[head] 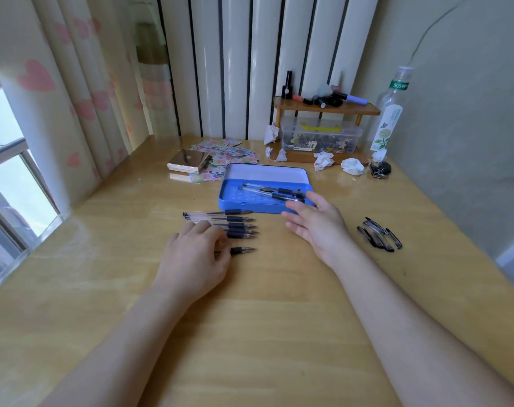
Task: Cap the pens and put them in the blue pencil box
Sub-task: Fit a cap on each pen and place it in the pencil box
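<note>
Two capped pens are lying lengthwise inside the blue pencil box, which is sitting open just beyond your right hand, its lid tipped back away from you. Your right hand is hovering with fingers spread wide and loose, holding nothing; its fingertips are reaching over the box's near right corner, close to the pens' capped ends.

Your left hand is lying palm down on the desk, fingers curled narrow over a row of uncapped pens. These are lying side by side, tips pointing toward your right hand, their far ends poking out past your left fingertips. One more uncapped pen is sitting apart on the near side of the row, its barrel running under your thumb side. Whether your left fingers are actually pinching a pen or only pressing on them, you cannot tell from this angle.

Loose black caps are lying in a small heap well off to the outer side of your right wrist, apart from both hands. The box is sitting between the row of pens and that heap, slightly farther from you than either.
</note>
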